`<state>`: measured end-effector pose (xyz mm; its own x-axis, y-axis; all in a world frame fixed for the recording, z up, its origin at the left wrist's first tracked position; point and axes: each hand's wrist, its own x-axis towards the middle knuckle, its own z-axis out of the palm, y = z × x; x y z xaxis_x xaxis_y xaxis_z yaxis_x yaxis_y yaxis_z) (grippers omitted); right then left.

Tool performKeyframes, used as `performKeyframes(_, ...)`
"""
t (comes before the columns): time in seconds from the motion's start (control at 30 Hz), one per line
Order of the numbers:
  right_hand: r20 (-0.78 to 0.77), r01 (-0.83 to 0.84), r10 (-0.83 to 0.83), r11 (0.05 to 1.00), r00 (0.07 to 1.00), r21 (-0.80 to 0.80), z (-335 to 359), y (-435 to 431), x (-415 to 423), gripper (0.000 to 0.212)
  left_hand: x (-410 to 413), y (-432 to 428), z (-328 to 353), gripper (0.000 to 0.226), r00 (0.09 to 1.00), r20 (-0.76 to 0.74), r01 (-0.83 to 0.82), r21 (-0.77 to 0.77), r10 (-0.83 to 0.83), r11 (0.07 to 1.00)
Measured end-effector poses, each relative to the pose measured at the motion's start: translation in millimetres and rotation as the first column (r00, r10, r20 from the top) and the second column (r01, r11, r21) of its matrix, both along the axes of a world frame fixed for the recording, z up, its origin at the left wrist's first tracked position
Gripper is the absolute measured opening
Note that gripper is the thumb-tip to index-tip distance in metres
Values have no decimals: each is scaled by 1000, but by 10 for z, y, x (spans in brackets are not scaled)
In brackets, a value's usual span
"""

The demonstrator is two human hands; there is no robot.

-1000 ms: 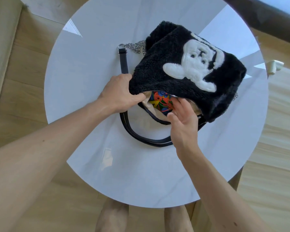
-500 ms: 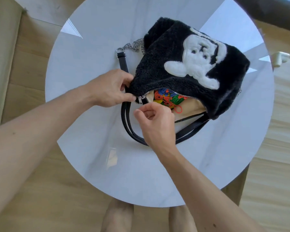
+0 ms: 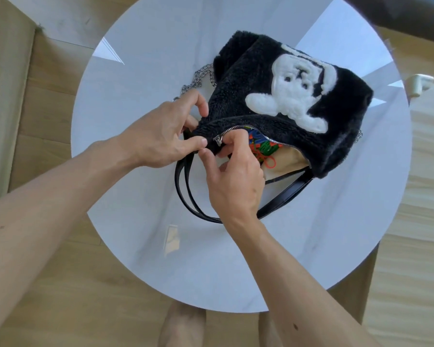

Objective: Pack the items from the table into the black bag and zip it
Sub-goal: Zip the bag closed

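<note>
1. Lying on its side on the round white table (image 3: 125,171), the black bag (image 3: 348,116) is showing a white fluffy figure (image 3: 293,96) on its upper face, with its mouth turned toward the person.
2. The left hand (image 3: 158,139) is pinching the near-left corner of the bag's fuzzy edge between thumb and fingers, closed firmly on the fabric.
3. The right hand (image 3: 236,181) is curling its thumb and forefinger at the silver zipper pull (image 3: 218,141); whether the pull is actually being gripped cannot be told.
4. The zipper (image 3: 236,128) is sitting at its left end, leaving the mouth gaping wide to the right.
5. Colourful items (image 3: 263,146) with an orange loop are showing inside against the beige lining (image 3: 291,161).
6. The black strap (image 3: 186,191) is looping out onto the table beneath the right hand, and a silver chain (image 3: 201,78) is trailing beside the bag's far-left side.
</note>
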<state>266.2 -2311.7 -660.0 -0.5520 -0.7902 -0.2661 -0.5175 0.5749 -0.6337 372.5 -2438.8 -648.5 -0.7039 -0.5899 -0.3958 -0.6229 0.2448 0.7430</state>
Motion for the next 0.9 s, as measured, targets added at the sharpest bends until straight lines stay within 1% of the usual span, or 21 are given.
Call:
performKeyframes(0.03,40,13,-13,1000,999,-19,-4,5,-14,29,-3,-5,8,34,1000,-5,18,-4,-18,1000)
performKeyframes(0.1,83,47,-42,997,996,-64,-10,19,-43,21,5,5,18,30,999,-11,45,-12,-46,999)
performKeyframes(0.13,69,53,-48,995,996,-85,-12,23,-57,18,12,17,20,28,998,-12,54,-17,-54,998)
performKeyframes(0.2,14,24,-23,995,1000,-94,-11,17,-80,21,33,48,12,24,998,-30,56,-29,-56,998)
performKeyframes(0.27,11,-5,6,996,1000,-86,-15,-5,-91,19,44,69,0,21,997,-63,50,-43,-53,998)
performKeyframes(0.33,89,11,-2,995,996,-103,-33,-22,-106,12,33,74,-6,20,995,-81,50,-54,-54,997)
performKeyframes(0.4,164,30,-8,991,986,-129,-53,-29,-130,11,15,83,-11,18,994,-85,59,-57,-64,997)
performKeyframes(0.47,156,20,2,990,988,-138,-66,-19,-166,9,6,95,-21,17,994,-75,77,-54,-81,996)
performKeyframes(0.53,115,7,9,990,993,-138,-64,-7,-201,13,9,103,-36,16,994,-72,83,-62,-88,995)
performKeyframes(0.63,5,-53,54,991,999,-124,-38,-4,-223,25,6,115,-53,9,995,-69,71,-95,-78,993)
performKeyframes(0.67,-6,-73,73,991,997,-109,-31,-8,-222,28,-2,118,-58,7,995,-69,70,-116,-78,991)
performKeyframes(0.73,32,-90,92,994,995,-54,-23,-18,-212,36,-16,129,-68,16,994,-58,84,-200,-98,976)
performKeyframes(0.8,64,-80,79,997,995,8,-20,-19,-202,40,-20,141,-77,25,992,-37,106,-271,-120,957)
performKeyframes(0.9,92,-43,39,998,995,42,-22,-29,-214,42,-28,149,-78,25,992,-27,111,-300,-125,947)
